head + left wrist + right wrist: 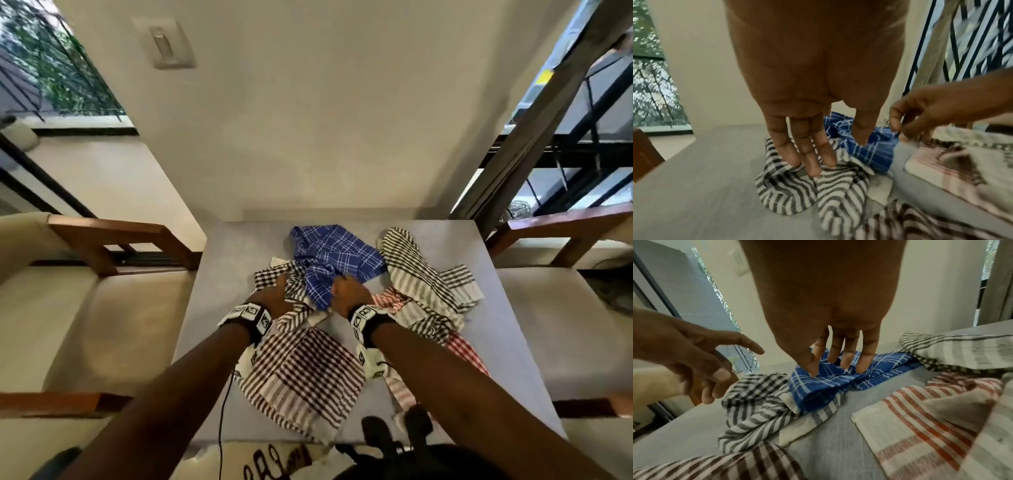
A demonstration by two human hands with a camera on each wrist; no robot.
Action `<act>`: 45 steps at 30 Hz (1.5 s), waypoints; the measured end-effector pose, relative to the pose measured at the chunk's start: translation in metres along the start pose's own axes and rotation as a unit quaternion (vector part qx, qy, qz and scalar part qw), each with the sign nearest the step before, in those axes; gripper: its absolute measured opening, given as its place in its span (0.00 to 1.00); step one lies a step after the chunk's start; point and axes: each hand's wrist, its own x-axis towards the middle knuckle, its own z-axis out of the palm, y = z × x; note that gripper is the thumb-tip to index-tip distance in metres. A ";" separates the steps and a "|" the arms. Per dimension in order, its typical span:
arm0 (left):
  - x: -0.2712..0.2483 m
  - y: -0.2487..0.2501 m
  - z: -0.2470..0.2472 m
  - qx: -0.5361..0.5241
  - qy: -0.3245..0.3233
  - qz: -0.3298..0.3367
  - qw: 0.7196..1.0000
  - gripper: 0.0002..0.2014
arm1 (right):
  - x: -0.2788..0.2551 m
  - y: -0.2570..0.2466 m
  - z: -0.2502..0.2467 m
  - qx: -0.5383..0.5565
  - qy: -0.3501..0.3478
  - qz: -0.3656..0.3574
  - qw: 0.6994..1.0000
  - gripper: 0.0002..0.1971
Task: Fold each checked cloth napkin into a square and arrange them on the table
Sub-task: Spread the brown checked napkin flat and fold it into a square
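Several crumpled checked napkins lie on the grey table. A blue one sits at the back centre, with a black-and-white one to its left. A grey-striped one is on the right, over a red-striped one. A brown-checked one lies nearest me. My left hand reaches down with straight fingers that touch the black-and-white napkin. My right hand hangs over the blue napkin. Its thumb and fingertips rest on a fold, and no cloth is visibly caught between them.
Wooden-armed cushioned chairs stand on both sides of the table, one at the right. A wall rises just behind the table's far edge. Bare table surface shows at the left and far right. A black cable hangs from my left wrist.
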 end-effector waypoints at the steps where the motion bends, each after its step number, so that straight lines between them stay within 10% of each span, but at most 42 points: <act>1: 0.007 0.001 -0.004 0.026 -0.006 -0.002 1.000 0.48 | 0.007 -0.001 0.000 -0.015 0.014 0.000 1.000 0.20; 8: 0.050 -0.013 0.007 0.058 -0.060 -0.081 0.993 0.51 | 0.049 0.011 0.018 -0.165 -0.027 -0.061 0.984 0.25; 13: 0.053 -0.018 0.025 0.044 0.046 -0.065 0.996 0.31 | 0.065 0.017 0.029 -0.104 -0.115 -0.074 0.985 0.29; 22: 0.054 0.089 -0.019 -0.168 0.002 0.130 0.977 0.29 | 0.048 0.027 -0.006 0.052 0.117 -0.110 0.986 0.37; 31: 0.028 0.229 -0.029 -0.463 -0.042 0.253 0.849 0.13 | -0.017 0.121 -0.094 0.077 0.391 -0.052 0.916 0.32; 35: 0.017 0.246 -0.009 -0.379 -0.110 0.272 0.878 0.13 | -0.051 0.160 -0.089 0.000 0.409 -0.072 0.910 0.29; 39: 0.018 0.216 0.034 -0.141 -0.126 0.311 0.931 0.22 | -0.072 0.176 -0.040 -0.111 0.242 -0.032 0.963 0.25; 42: 0.016 0.160 0.058 -0.033 -0.127 0.250 0.959 0.20 | -0.077 0.179 -0.001 -0.133 0.100 -0.013 0.986 0.29; 45: 0.013 0.091 0.061 -0.001 -0.105 0.174 0.979 0.17 | -0.075 0.171 0.016 -0.143 0.132 -0.032 0.980 0.26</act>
